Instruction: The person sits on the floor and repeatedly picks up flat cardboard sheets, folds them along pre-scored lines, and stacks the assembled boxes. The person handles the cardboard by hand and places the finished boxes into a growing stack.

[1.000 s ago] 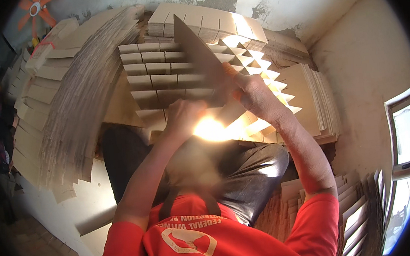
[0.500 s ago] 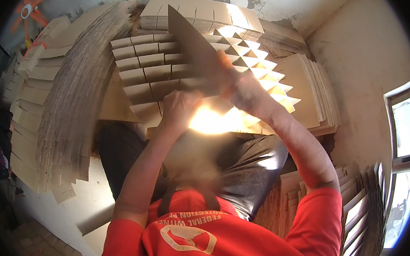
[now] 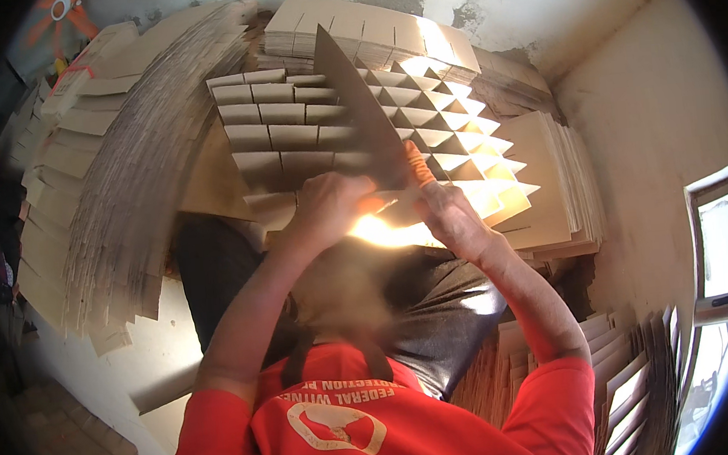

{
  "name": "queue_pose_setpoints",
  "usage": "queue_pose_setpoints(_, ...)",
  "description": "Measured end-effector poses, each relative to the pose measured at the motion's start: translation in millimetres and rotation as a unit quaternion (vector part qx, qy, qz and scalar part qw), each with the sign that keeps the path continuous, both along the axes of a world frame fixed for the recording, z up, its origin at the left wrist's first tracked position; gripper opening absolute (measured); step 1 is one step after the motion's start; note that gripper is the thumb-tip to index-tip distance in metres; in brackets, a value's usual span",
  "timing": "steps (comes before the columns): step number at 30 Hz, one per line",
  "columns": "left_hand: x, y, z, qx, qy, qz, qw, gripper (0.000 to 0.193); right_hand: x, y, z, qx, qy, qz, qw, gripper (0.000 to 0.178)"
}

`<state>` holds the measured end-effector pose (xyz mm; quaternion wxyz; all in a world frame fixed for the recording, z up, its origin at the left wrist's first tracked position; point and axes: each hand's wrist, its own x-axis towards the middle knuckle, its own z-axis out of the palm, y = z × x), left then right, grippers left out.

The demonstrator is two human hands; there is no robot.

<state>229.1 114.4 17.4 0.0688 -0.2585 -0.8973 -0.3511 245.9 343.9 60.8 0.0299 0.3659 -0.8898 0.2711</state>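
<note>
Strip: dark cardboard strip [image 3: 356,100], upper centre of frame, slanting from a narrow tip near the top down to the hands; lies over the divider grid.
Right hand: right hand [image 3: 457,220], centre right, grasping the strip's lower end at its right edge.
Left hand: left hand [image 3: 332,204], centre, fingers curled, just left of the strip's lower end; cannot tell if it grips the strip.
Grid: cardboard divider grid [image 3: 288,138], upper centre, rows of crossed cells beyond both hands.
Stacks: slotted cardboard stack [image 3: 366,35] at top centre; fanned cardboard pile [image 3: 136,160] upper left; flat sheets [image 3: 540,179] right of grid.
Light: bright glare between hands.
</note>
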Motion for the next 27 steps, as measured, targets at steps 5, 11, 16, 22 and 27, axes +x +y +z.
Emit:
queue_pose_setpoints(5, -52.0, -38.9, 35.3, 0.148, 0.128, 0.058, 0.979, 0.022, 5.5, 1.8, 7.5, 0.017, -0.026, -0.023, 0.999, 0.049)
queue_pose_setpoints(11, -169.9, -61.6, 58.9, -0.182, 0.084, 0.153, 0.968, 0.025, -1.1, -1.4, 3.7, -0.003, -0.012, 0.005, 1.000, 0.082)
queue_pose_setpoints(16, -199.6, -57.1, 23.7, -0.187, 0.031, 0.079, 0.979, 0.027, 9.3, 3.4, -11.8, -0.014, -0.072, -0.069, 0.995, 0.090)
queue_pose_setpoints(22, -213.6, -74.5, -0.5, -0.169, 0.053, 0.066, 0.982, 0.039, 10.8, 6.6, 5.8, 0.027, -0.147, -0.077, 0.986, 0.100)
queue_pose_setpoints(27, -210.7, -57.8, 28.1, -0.258, -0.017, 0.078, 0.963, 0.036, -16.6, 2.7, -8.9, 0.039, -0.093, 0.004, 0.995, 0.079)
